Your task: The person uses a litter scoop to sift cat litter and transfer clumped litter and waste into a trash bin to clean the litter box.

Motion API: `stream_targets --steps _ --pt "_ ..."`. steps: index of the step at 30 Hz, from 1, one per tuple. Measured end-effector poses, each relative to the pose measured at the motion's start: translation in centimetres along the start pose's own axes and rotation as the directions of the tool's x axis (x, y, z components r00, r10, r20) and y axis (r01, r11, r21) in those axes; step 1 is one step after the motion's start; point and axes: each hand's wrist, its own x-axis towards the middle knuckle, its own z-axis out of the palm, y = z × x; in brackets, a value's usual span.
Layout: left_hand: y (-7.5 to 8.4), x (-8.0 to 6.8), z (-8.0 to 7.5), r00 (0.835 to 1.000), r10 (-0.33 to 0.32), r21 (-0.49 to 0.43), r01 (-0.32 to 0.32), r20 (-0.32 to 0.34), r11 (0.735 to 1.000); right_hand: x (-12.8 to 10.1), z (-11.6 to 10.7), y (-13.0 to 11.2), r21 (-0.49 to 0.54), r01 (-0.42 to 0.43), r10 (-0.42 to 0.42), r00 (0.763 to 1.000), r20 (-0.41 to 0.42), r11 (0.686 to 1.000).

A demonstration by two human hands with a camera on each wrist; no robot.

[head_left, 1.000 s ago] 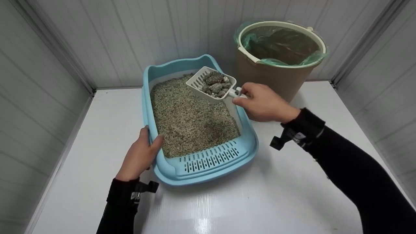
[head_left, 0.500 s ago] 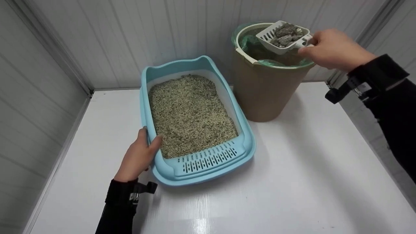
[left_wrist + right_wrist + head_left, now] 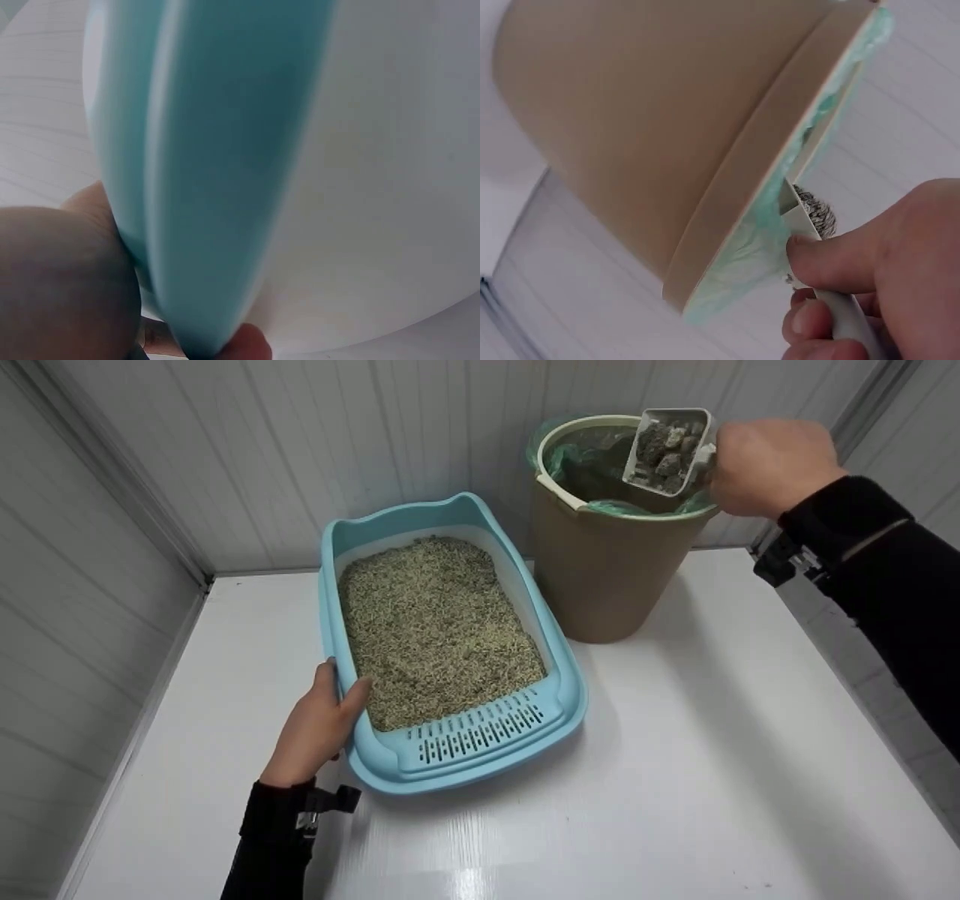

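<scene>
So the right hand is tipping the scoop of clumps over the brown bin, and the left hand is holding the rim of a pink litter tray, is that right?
Not quite: the litter tray is light blue, not pink, as the head view shows. The rest stands. The right hand tips the scoop of clumps over the brown bin, and the left hand holds the tray's rim.

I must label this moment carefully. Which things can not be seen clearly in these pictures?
- Bottom of the bin: hidden in the head view by the green bag and the scoop.
- Scoop handle: covered by the right hand.
- Left wrist view: the litter tray is blurred, the litter unseen.
- Left hand fingers: behind the tray rim.
</scene>
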Motion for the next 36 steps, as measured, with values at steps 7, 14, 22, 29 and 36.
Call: stream_targets --steps 7,14,22,29,36 --pt "0.0 0.1 0.0 1.000 0.007 0.003 -0.007 0.004 1.000 -0.7 1.6 -0.2 -0.280 0.127 -0.207 0.939 -0.276 0.952" --pt "-0.1 -0.1 -0.4 1.000 -0.003 0.005 0.003 -0.002 1.000 -0.5 3.4 -0.7 -0.497 0.263 -0.518 0.700 -0.492 0.827" --pt "-0.1 -0.3 -0.6 1.000 -0.008 0.007 0.008 -0.005 1.000 -0.9 1.1 -1.7 -0.079 0.068 -0.085 0.966 -0.245 0.995" --pt "0.3 0.0 -0.3 1.000 -0.015 0.005 0.015 0.007 1.000 -2.3 -1.7 -3.2 0.312 -0.058 0.081 0.995 -0.060 0.948" --pt "0.7 0.2 -0.2 1.000 0.001 -0.002 -0.001 0.012 1.000 -5.4 -2.9 -9.5 0.313 0.088 -0.093 0.996 0.001 0.946"
